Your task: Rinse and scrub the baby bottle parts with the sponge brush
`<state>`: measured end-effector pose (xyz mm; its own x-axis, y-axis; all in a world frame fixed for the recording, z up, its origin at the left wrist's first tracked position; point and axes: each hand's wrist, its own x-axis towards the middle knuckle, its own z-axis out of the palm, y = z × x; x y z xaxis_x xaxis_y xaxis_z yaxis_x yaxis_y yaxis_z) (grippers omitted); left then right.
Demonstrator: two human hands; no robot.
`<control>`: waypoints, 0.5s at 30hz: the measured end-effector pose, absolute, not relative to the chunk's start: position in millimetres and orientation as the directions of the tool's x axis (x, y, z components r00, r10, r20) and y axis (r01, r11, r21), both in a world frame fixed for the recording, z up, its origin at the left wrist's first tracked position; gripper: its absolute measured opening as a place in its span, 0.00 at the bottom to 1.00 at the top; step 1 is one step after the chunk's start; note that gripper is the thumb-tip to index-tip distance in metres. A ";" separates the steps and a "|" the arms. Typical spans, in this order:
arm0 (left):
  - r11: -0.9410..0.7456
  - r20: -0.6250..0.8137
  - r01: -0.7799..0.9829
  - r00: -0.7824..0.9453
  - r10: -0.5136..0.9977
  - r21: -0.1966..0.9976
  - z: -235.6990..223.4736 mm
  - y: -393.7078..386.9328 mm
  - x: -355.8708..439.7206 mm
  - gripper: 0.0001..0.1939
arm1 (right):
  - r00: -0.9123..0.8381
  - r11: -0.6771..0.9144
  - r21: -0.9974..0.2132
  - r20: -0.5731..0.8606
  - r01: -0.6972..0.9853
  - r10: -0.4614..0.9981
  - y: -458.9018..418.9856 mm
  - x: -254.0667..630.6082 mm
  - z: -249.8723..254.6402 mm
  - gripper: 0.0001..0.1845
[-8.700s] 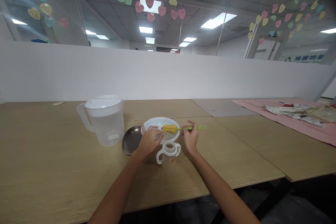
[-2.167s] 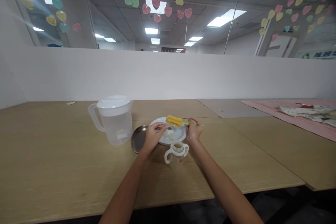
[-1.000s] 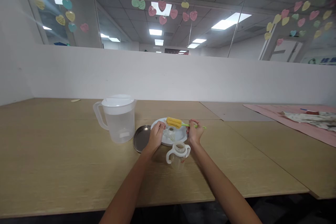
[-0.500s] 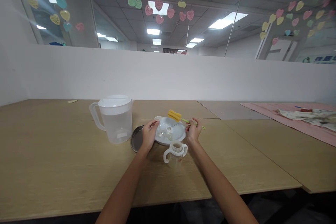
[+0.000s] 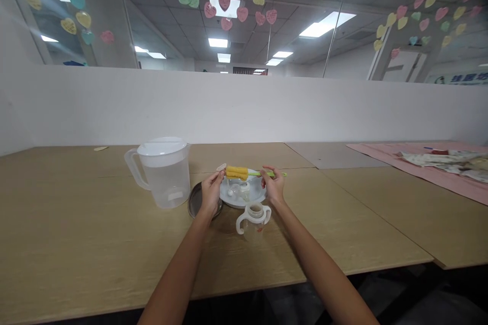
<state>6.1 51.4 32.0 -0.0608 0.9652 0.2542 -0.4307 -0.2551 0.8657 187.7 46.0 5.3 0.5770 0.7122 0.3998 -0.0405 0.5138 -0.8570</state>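
Observation:
My right hand (image 5: pixel 273 183) is closed on the green handle of a sponge bottle brush (image 5: pixel 237 172), whose yellow head points left. Between the fingertips of my left hand (image 5: pixel 211 192) is a small whitish ring-shaped cap (image 5: pixel 221 167), and the sponge's tip is right beside it. Below the brush stands a white bowl (image 5: pixel 261 197), holding several small clear and white parts (image 5: pixel 240 192). Nearer to me is a clear baby bottle (image 5: pixel 254 219) with two white handles and an uncovered mouth. A dark round lid or plate (image 5: pixel 195 200) lies partly hidden behind my left hand.
A lidded plastic pitcher (image 5: pixel 168 175) of clear liquid stands on the wooden table (image 5: pixel 95 233) to the left. Far right, a pink cloth (image 5: pixel 366 150) carries crumpled fabric (image 5: pixel 430 161) and a pen. A white wall (image 5: pixel 236 111) rises behind the table.
The brush has swung level and moved left, so its sponge head is now at the cap in my left hand. The view has shifted slightly.

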 end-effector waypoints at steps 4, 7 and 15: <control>-0.289 0.278 -0.417 -0.088 0.957 0.862 26.4 57.7 5.3 0.16 | 0.545 0.489 -0.871 0.432 0.045 0.719 42.4 185.1 6.1 0.19; -0.302 0.292 -0.398 -0.087 0.952 0.866 22.1 62.1 4.4 0.16 | 0.469 0.481 -0.869 0.476 0.118 0.744 39.7 180.5 5.5 0.16; -0.270 0.264 -0.435 -0.076 0.962 0.859 18.2 69.1 3.6 0.18 | 0.395 0.478 -0.860 0.508 0.181 0.765 41.4 180.4 2.0 0.12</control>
